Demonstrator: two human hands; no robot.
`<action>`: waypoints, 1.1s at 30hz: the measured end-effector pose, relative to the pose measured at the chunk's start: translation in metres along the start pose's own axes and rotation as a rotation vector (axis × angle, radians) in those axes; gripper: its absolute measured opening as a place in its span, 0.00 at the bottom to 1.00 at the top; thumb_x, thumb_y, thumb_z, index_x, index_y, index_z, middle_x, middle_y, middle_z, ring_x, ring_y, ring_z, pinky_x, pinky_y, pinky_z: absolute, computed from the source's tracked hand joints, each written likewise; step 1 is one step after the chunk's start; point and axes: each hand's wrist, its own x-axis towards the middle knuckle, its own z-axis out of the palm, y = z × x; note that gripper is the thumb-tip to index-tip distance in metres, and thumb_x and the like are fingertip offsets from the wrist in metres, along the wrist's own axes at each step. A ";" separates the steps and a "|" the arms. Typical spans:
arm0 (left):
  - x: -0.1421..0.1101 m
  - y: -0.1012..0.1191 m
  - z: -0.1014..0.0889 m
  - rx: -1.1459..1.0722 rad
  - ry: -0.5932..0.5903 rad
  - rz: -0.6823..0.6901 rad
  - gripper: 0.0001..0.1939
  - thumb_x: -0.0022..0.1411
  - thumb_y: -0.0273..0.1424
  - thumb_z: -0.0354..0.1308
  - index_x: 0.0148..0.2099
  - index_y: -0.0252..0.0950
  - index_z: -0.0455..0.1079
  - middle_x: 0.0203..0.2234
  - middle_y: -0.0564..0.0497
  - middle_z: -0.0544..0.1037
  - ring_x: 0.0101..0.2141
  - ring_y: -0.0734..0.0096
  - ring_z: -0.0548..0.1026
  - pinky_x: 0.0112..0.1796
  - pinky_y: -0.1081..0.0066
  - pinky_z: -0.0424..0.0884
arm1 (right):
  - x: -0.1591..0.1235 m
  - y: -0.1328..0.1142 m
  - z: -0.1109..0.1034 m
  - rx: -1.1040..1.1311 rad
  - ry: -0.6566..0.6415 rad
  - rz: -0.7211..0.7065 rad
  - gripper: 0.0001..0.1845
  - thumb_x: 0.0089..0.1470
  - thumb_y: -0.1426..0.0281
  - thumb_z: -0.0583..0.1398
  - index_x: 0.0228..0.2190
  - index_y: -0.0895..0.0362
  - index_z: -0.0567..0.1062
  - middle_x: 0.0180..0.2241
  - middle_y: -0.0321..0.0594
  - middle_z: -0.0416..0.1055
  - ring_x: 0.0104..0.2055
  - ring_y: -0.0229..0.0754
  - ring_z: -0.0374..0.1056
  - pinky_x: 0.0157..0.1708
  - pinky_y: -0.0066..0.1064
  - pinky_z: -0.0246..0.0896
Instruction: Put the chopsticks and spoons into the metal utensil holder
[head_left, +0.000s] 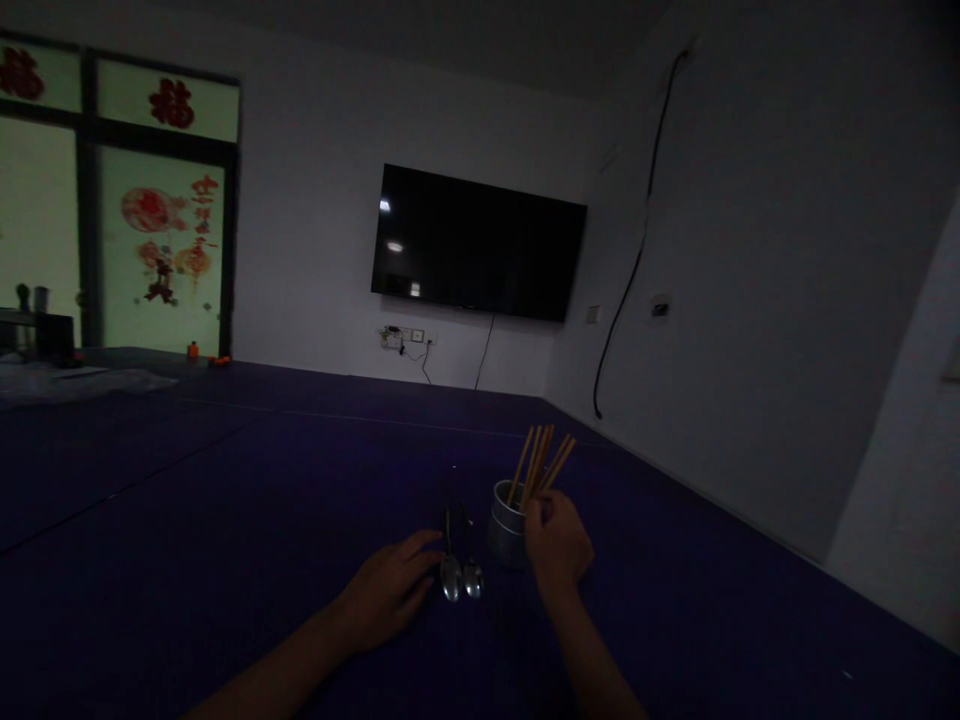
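A grey cup (507, 530) with a pale rim stands upright on the dark blue tabletop, and several wooden chopsticks (534, 462) lean out of its mouth. My right hand (559, 545) is at the cup's right side, fingers curled closed at the rim around the lower part of the right-leaning chopsticks; its grip partly hides the cup. Left of the cup lie two metal spoons side by side, a left spoon (450, 578) and a right spoon (473, 580), bowls toward me and dark handles pointing away. My left hand (386, 592) rests open beside the left spoon, fingertips close to it.
The blue tabletop (300, 480) stretches back to a wall with a black television (480, 245) and sockets below. A black cable (636, 265) hangs down the right wall. Clear plastic wrap (90, 382) and small orange objects (217, 360) lie at the far left, near the glass door (161, 260).
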 end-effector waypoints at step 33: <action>0.006 -0.003 -0.001 0.031 -0.040 -0.033 0.10 0.63 0.27 0.45 0.35 0.37 0.68 0.32 0.49 0.74 0.33 0.70 0.72 0.34 0.73 0.68 | -0.052 -0.054 0.002 -0.122 -0.570 -0.531 0.17 0.54 0.57 0.56 0.31 0.54 0.78 0.29 0.44 0.77 0.34 0.44 0.73 0.32 0.28 0.59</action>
